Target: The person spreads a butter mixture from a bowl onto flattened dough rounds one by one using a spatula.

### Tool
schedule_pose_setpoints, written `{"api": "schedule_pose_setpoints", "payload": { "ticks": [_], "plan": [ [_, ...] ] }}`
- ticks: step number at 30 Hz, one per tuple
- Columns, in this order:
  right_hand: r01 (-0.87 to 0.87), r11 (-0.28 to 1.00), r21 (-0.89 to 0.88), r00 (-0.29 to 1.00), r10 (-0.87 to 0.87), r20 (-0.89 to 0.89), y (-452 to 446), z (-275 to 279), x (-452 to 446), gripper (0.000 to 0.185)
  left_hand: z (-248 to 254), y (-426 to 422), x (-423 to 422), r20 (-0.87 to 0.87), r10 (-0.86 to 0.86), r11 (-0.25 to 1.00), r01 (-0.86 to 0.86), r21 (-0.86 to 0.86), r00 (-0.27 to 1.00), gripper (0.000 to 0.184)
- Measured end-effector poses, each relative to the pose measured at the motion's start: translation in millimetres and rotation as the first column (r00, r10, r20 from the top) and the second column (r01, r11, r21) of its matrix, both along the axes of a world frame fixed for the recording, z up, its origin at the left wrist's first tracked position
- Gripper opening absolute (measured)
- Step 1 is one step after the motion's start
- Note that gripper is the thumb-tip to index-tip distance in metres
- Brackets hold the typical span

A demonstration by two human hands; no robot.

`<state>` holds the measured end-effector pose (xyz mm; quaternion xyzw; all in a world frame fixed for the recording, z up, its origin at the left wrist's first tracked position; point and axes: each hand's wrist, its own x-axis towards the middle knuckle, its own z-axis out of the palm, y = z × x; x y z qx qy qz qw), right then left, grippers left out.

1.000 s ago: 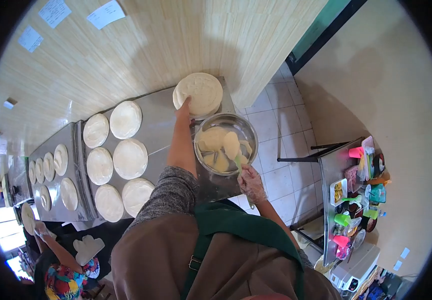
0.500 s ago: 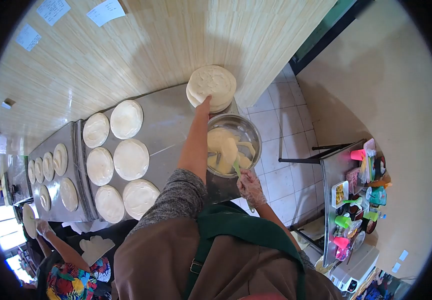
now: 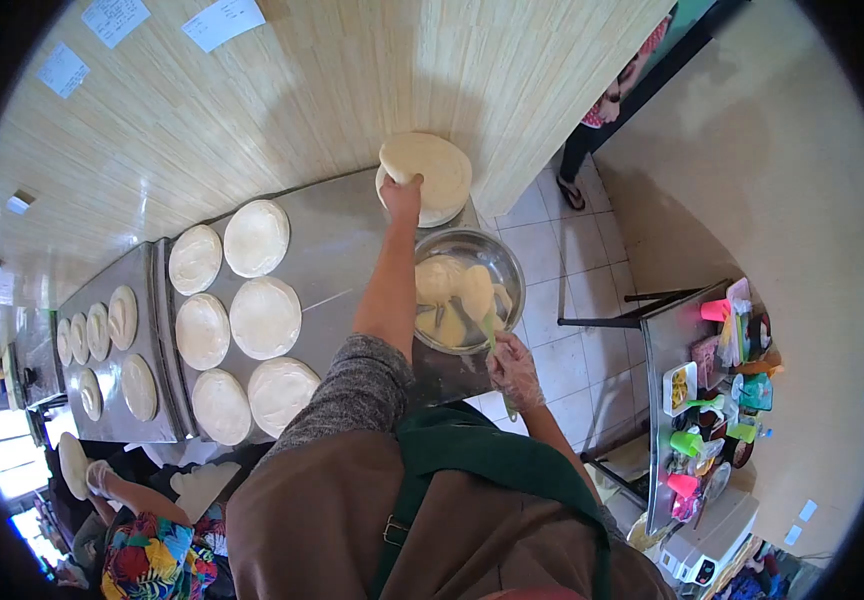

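My left hand [image 3: 402, 197] pinches the near edge of the top round flatbread [image 3: 430, 165] on a stack at the counter's far end; that edge looks a little raised. In my gloved right hand [image 3: 514, 372] is a green-handled spatula [image 3: 490, 328]. Its blade, hidden under a thick coat of pale cream, is over the steel bowl [image 3: 519, 300]. More pale yellow cream [image 3: 440, 280] lies inside the bowl, smeared on its bottom. Left of my forearm, several round flatbreads [image 3: 264, 318] lie on the metal counter, glossy on top.
A co-worker's gloved hand [image 3: 100, 478] holds another round [image 3: 74, 466] at lower left. A second metal table [image 3: 157, 355] bears more rounds. Another person [image 3: 607, 105] stands by the doorway at upper right. A side table [image 3: 657, 345] on the right carries cups and containers.
The spatula has come up from the bowl with cream on it. My left hand has shifted from the top of the stack to the upper flatbread's edge. A person has appeared at the doorway.
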<state>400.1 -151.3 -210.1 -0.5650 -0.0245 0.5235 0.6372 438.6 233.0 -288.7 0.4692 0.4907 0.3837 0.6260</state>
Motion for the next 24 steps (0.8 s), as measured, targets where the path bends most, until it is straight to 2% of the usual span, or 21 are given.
{"api": "schedule_pose_setpoints", "payload": {
  "ticks": [1,2,3,4,5,7,9,10,12,13,16,17,19,21,22,24],
  "plan": [
    [0.011,1.000,-0.002,0.999,-0.011,0.031,2.6,1.5,3.0,0.024,1.1,-4.4,1.7,0.255,0.014,1.000,-0.009,-0.020,0.967,0.055],
    [0.025,1.000,-0.003,0.998,-0.024,0.061,6.9,3.1,7.2,0.025,2.1,-7.7,2.1,0.491,0.030,0.999,-0.010,-0.043,0.871,0.052],
    [0.039,0.999,-0.002,0.995,-0.039,0.091,12.2,6.0,11.9,0.025,10.7,-14.1,-3.3,0.500,0.002,0.997,0.038,-0.069,0.866,0.053],
    [-0.057,0.997,-0.046,0.986,0.063,0.157,16.2,28.8,20.1,0.024,27.0,-25.8,-15.8,0.507,-0.025,0.992,0.086,-0.096,0.862,0.053],
    [-0.073,0.997,-0.040,0.970,0.081,0.229,23.5,40.9,24.4,0.024,44.0,-39.8,-30.0,0.515,-0.052,0.984,0.133,-0.122,0.855,0.053],
    [-0.107,0.994,-0.034,0.923,0.112,0.369,39.9,61.2,33.5,0.024,69.3,-66.3,-57.5,0.608,-0.073,0.963,0.214,-0.162,0.790,0.055],
    [-0.131,0.991,-0.007,0.951,0.127,0.282,56.9,102.1,37.0,0.024,90.9,-92.7,-90.6,0.712,-0.114,0.940,0.308,-0.149,0.693,0.055],
    [-0.146,0.989,0.010,0.961,0.140,0.239,63.1,117.2,37.1,0.025,102.0,-105.4,-108.6,0.765,-0.149,0.928,0.356,-0.111,0.626,0.055],
    [-0.204,0.979,0.019,0.944,0.192,0.270,66.8,129.9,37.1,0.025,150.6,-139.3,-148.1,0.940,0.042,0.865,0.459,-0.204,0.340,0.057],
    [-0.236,0.972,0.022,0.934,0.221,0.280,67.6,134.3,34.4,0.025,164.5,-149.4,-161.7,0.970,0.155,0.825,0.516,-0.232,0.188,0.059],
    [-0.379,0.924,-0.059,0.829,0.367,0.421,64.0,146.1,17.2,0.023,106.4,-173.1,-169.0,0.890,0.044,0.910,0.350,-0.223,0.454,0.072],
    [-0.394,0.910,-0.128,0.726,0.394,0.564,63.6,149.3,10.5,0.023,89.8,-181.1,-167.7,0.877,0.037,0.917,0.333,-0.221,0.480,0.072],
    [-0.375,0.889,-0.261,0.452,0.422,0.786,61.4,154.1,-4.7,0.022,77.4,-194.7,-172.9,0.891,0.057,0.899,0.366,-0.242,0.450,0.071],
    [-0.260,0.925,-0.278,0.041,0.298,0.954,62.9,154.0,-13.1,0.028,71.6,-197.8,-179.6,0.919,0.066,0.885,0.402,-0.233,0.389,0.070],
    [-0.203,0.944,-0.259,-0.177,0.225,0.958,63.5,154.2,-19.4,0.032,70.0,-196.3,-184.4,0.930,0.066,0.879,0.420,-0.226,0.363,0.070],
    [-0.107,0.896,-0.431,-0.316,0.381,0.869,66.1,158.4,-43.2,0.031,67.1,-183.9,-192.1,0.949,0.069,0.879,0.431,-0.203,0.307,0.069]
  ]
}}
